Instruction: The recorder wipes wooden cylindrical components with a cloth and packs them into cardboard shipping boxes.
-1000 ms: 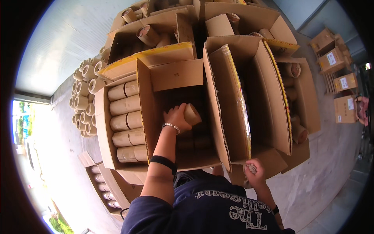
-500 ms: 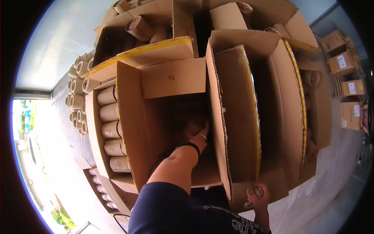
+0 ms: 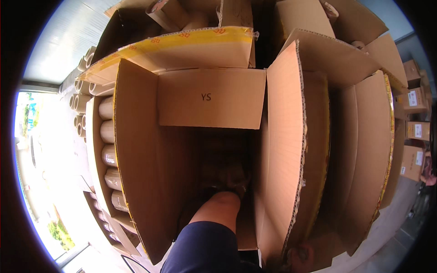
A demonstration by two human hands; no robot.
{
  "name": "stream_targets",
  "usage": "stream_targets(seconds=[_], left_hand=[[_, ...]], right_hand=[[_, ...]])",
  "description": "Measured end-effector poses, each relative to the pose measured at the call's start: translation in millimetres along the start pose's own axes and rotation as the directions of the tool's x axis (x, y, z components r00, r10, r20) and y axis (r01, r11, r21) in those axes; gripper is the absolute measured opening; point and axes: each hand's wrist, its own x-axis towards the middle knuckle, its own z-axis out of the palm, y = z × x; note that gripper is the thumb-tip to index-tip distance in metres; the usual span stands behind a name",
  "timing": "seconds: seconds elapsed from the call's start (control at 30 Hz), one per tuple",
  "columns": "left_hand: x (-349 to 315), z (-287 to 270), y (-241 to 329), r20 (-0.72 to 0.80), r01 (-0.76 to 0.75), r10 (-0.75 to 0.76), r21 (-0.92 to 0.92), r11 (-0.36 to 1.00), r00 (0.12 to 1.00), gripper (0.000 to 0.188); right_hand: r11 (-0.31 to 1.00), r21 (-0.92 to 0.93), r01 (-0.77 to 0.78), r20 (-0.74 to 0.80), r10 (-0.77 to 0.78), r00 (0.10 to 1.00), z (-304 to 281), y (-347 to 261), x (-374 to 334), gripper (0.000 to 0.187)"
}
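One left hand deep inside the open cardboard box, toward the lower edge, beside dim brown rolls; cannot tell if grasping or released. Right hand shadowed near the box's lower right corner; cannot tell if clenched.

The carton is brown, its shadowed tubes probably tan.

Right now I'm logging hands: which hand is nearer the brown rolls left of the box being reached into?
Left. The left hand, dim inside that box, is right of the rolls; the right hand is outside the box, farther right.
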Motion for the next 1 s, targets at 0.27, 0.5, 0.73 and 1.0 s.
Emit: stream_targets(seconds=[0.27,0.5,0.73,1.0], left_hand=[[15,2,-13,0.028,-0.005,0.007,-0.072,0.997,1.000,0.059],[22,7,-38,0.068,0.025,-0.018,-0.104,0.994,0.997,0.056],[19,4,-39,0.083,-0.002,0.009,-0.092,0.996,0.996,0.053],[8,-25,-54,0.119,-0.005,0.006,-0.014,1.000,0.993,0.049]], right_hand=[[0.996,0.073,0.044,0.012,-0.045,0.999,4,-22,1,0.031],[0.988,0.154,0.027,0.062,-0.037,0.997,6,-11,1,0.030],[0.978,0.028,0.205,0.019,-0.206,0.978,5,-22,0,0.022],[0.911,-0.066,0.408,0.046,-0.405,0.913,9,-51,9,0.023]])
